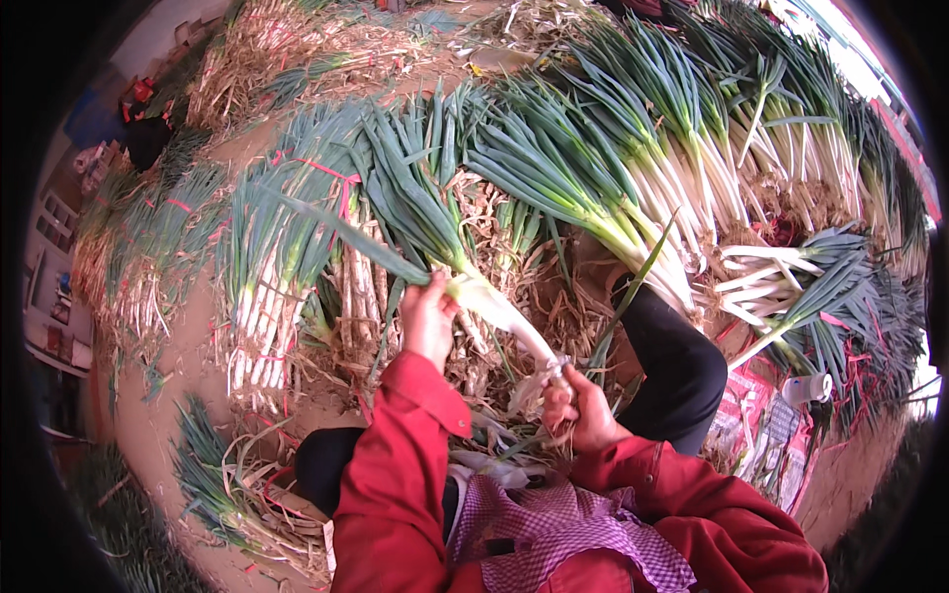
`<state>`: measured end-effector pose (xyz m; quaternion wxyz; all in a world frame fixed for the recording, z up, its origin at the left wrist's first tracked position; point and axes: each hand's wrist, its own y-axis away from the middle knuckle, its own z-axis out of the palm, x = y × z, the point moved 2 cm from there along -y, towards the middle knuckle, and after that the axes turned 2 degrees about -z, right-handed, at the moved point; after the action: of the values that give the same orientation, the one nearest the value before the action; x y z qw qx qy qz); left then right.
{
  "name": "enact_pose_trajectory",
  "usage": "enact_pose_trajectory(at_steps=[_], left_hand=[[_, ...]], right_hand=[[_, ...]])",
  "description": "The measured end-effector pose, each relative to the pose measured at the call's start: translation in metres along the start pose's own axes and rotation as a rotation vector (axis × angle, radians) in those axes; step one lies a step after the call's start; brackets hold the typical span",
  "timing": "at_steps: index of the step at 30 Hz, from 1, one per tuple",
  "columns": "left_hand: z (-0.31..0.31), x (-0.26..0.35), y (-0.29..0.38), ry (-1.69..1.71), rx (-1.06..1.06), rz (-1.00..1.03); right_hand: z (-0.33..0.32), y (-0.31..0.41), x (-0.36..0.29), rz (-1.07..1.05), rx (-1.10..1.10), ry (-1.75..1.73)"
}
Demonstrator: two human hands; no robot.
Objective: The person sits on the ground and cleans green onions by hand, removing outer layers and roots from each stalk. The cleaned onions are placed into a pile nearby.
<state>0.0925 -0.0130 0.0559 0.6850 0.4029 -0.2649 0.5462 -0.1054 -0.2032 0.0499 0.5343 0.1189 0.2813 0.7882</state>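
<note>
A long green onion [498, 302] lies slanting between my hands, its white root end toward my right and its green leaves fanned away from me. My left hand [430, 311] grips a long, partly separated leaf [348, 236] close to where the leaves meet the white stalk. My right hand [582, 406] is closed around the root end, with thin pale peelings hanging beside the fingers. Loose peelings and leaves [500, 452] lie below, above my purple checked apron [534, 511]. A bundle tied with pink strips [267, 311] is left of my left hand.
Peeled green onions [682, 193] lean in rows at the right, above my bent knee [671, 363]. A few cross each other beside it [771, 282]. A white cylindrical object [807, 388] is nearby. Dry leaves [245, 74] are heaped at the upper left; another pile [215, 474] lies lower left.
</note>
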Motion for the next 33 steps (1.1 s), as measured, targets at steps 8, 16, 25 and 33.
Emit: enact_pose_trajectory(at_steps=[8, 16, 25, 33], left_hand=[[-0.066, 0.021, 0.036, -0.961, 0.328, -0.274], [-0.015, -0.057, 0.034, -0.155, 0.013, -0.419], [-0.037, -0.052, 0.039, 0.163, -0.31, -0.406], [0.037, -0.101, 0.131, -0.501, -0.599, -0.839]], right_hand=[[-0.02, -0.029, -0.027, -0.309, 0.252, 1.364], [0.004, 0.022, 0.009, 0.117, -0.076, 0.736], [-0.02, 0.018, 0.008, 0.482, -0.476, -0.09], [0.013, 0.005, -0.007, 0.225, -0.379, 0.362]])
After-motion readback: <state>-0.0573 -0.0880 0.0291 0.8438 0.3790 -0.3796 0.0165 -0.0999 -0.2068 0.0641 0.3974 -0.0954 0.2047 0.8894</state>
